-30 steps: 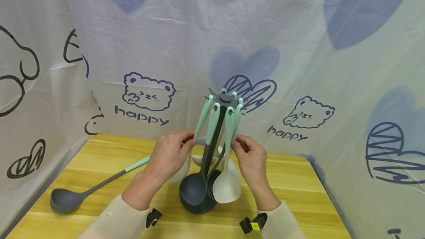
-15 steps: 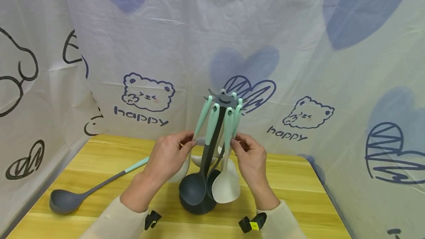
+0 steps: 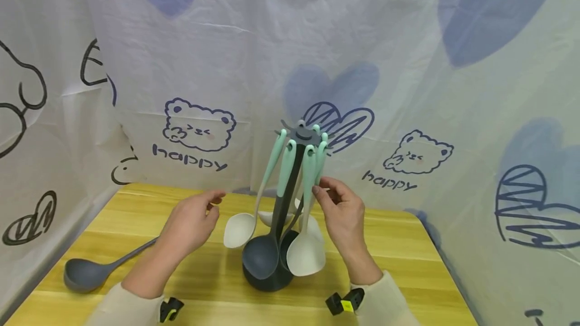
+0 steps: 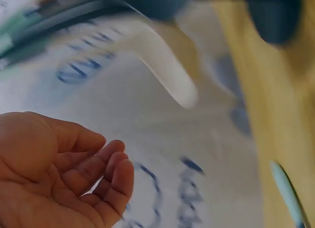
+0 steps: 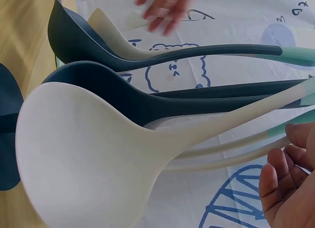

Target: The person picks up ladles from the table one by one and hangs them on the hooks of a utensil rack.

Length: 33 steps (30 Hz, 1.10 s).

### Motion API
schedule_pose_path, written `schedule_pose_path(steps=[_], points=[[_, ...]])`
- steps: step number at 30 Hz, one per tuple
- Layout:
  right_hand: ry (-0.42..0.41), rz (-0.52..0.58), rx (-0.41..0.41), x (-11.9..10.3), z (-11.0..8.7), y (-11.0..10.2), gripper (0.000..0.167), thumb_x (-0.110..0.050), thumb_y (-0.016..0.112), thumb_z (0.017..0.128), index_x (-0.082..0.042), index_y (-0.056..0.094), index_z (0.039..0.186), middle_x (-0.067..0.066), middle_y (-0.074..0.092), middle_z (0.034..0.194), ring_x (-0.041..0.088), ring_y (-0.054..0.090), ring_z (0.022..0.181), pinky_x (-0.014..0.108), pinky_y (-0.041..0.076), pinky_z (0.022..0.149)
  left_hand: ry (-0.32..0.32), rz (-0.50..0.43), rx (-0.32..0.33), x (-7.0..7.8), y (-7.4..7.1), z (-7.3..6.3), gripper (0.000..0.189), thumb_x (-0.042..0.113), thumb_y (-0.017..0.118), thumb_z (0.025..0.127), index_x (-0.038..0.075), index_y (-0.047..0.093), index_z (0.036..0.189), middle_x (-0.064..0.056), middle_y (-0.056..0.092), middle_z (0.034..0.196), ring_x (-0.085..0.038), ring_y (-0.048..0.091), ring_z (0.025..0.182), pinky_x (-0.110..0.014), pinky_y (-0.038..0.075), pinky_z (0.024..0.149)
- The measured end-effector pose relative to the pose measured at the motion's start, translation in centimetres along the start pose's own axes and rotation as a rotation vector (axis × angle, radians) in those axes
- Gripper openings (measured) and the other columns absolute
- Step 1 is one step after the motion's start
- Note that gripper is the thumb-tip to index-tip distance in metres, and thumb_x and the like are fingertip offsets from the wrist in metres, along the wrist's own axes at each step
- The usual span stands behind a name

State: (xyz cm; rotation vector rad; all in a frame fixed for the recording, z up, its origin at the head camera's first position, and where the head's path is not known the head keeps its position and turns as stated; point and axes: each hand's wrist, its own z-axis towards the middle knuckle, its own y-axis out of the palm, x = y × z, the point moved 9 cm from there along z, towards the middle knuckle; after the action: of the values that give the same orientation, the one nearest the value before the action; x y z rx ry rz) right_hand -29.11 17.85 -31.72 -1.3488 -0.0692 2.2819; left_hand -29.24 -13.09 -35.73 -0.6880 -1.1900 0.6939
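A dark grey utensil rack (image 3: 302, 137) stands upright with several mint-handled utensils hanging round it. My right hand (image 3: 343, 215) pinches the cream stem of one utensil on its right side, thumb against fingers; that utensil's head is mostly hidden behind a broad cream ladle (image 5: 83, 154). Left of the rack, my left hand (image 3: 190, 223) is in the air with relaxed, slightly bent fingers and nothing in them. Nearest to it hangs a cream spoon (image 3: 239, 230). A dark grey ladle (image 3: 260, 256) hangs at the front, above the rack's round base (image 3: 267, 283).
Another dark grey ladle (image 3: 86, 274) lies on the wooden table (image 3: 385, 265) at the left, its handle partly hidden behind my left forearm. A white printed cloth (image 3: 272, 39) hangs behind the table and along both sides.
My left hand has let go of the cream spoon's handle and moved left, uncovering the spoon. My right hand stays at the rack. The view has shifted slightly.
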Motion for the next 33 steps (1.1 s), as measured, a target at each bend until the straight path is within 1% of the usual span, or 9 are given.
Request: schedule_pose_path(steps=[2, 6, 11, 14, 16, 19, 21, 27, 33], points=[[-0.002, -0.007, -0.003, -0.1, 0.0, 0.0, 0.018, -0.016, 0.079, 0.097, -0.010, 0.081, 0.113, 0.008, 0.079, 0.100, 0.011, 0.064, 0.074, 0.019, 0.051, 0.066, -0.029, 0.068, -0.028, -2.2, -0.1, 0.1, 0.038, 0.008, 0.052, 0.104, 0.001, 0.064, 0.140, -0.019, 0.073, 0.128, -0.037, 0.071, 0.109, -0.048, 0.058, 0.082], [-0.006, -0.007, -0.007, -0.2, 0.1, 0.1, 0.017, -0.015, 0.078, 0.097, -0.010, 0.081, 0.112, 0.008, 0.079, 0.099, 0.012, 0.064, 0.074, 0.019, 0.051, 0.066, -0.093, 0.190, -0.119, -6.5, -0.2, 0.2, 0.037, 0.007, 0.053, 0.102, -0.002, 0.065, 0.136, -0.023, 0.072, 0.125, -0.036, 0.070, 0.100, -0.049, 0.056, 0.078], [-0.007, 0.003, -0.010, -0.1, 0.1, 0.2, 0.015, -0.015, 0.077, 0.097, -0.010, 0.081, 0.111, 0.009, 0.078, 0.094, 0.012, 0.063, 0.072, 0.020, 0.051, 0.065, -0.129, 0.274, -0.184, -10.5, -0.3, 0.1, 0.033, 0.004, 0.062, 0.097, -0.006, 0.068, 0.129, -0.027, 0.073, 0.119, -0.041, 0.069, 0.098, -0.053, 0.056, 0.079], [-0.009, 0.002, -0.010, 0.0, 0.2, 0.2, 0.014, -0.014, 0.077, 0.098, -0.010, 0.081, 0.111, 0.009, 0.078, 0.093, 0.013, 0.064, 0.072, 0.020, 0.052, 0.066, -0.119, 0.306, -0.203, -11.9, 0.1, 0.2, 0.028, 0.001, 0.065, 0.094, -0.007, 0.071, 0.120, -0.027, 0.073, 0.111, -0.042, 0.069, 0.094, -0.054, 0.057, 0.079], [-0.006, 0.003, -0.012, 0.0, 0.2, 0.3, 0.014, -0.014, 0.076, 0.098, -0.010, 0.081, 0.111, 0.009, 0.079, 0.094, 0.013, 0.065, 0.073, 0.020, 0.053, 0.067, -0.120, 0.322, -0.222, -12.8, 0.3, 0.2, 0.018, 0.000, 0.066, 0.092, -0.006, 0.072, 0.108, -0.024, 0.073, 0.099, -0.037, 0.067, 0.085, -0.051, 0.056, 0.075], [0.004, 0.004, -0.017, 0.1, 0.2, 0.3, 0.014, -0.013, 0.075, 0.099, -0.009, 0.081, 0.111, 0.010, 0.079, 0.095, 0.014, 0.067, 0.075, 0.019, 0.055, 0.068, -0.137, 0.342, -0.254, -14.2, 0.8, 0.1, 0.003, -0.001, 0.068, 0.090, -0.002, 0.068, 0.092, -0.016, 0.067, 0.082, -0.030, 0.059, 0.072, -0.045, 0.053, 0.065], [0.013, 0.003, -0.020, 0.2, 0.2, 0.4, 0.014, -0.014, 0.076, 0.099, -0.009, 0.081, 0.111, 0.010, 0.080, 0.096, 0.014, 0.068, 0.076, 0.019, 0.055, 0.070, -0.162, 0.345, -0.280, -15.3, 1.1, -0.1, 0.005, -0.001, 0.066, 0.090, 0.000, 0.064, 0.086, -0.012, 0.063, 0.077, -0.027, 0.054, 0.068, -0.042, 0.049, 0.061], [0.024, -0.005, -0.027, 0.4, 0.1, 0.5, 0.015, -0.015, 0.076, 0.099, -0.008, 0.081, 0.111, 0.010, 0.080, 0.098, 0.011, 0.070, 0.079, 0.019, 0.057, 0.072, -0.185, 0.389, -0.350, -18.2, 2.0, -1.3, 0.009, -0.003, 0.057, 0.096, -0.002, 0.063, 0.089, -0.017, 0.066, 0.082, -0.031, 0.060, 0.073, -0.047, 0.051, 0.066], [0.023, -0.017, -0.030, 0.4, 0.1, 0.6, 0.015, -0.014, 0.077, 0.098, -0.008, 0.081, 0.111, 0.009, 0.080, 0.097, 0.014, 0.070, 0.078, 0.019, 0.056, 0.070, -0.194, 0.411, -0.377, -19.4, 2.7, -1.8, 0.012, -0.004, 0.051, 0.099, -0.004, 0.062, 0.094, -0.020, 0.067, 0.086, -0.036, 0.066, 0.078, -0.051, 0.055, 0.069]])
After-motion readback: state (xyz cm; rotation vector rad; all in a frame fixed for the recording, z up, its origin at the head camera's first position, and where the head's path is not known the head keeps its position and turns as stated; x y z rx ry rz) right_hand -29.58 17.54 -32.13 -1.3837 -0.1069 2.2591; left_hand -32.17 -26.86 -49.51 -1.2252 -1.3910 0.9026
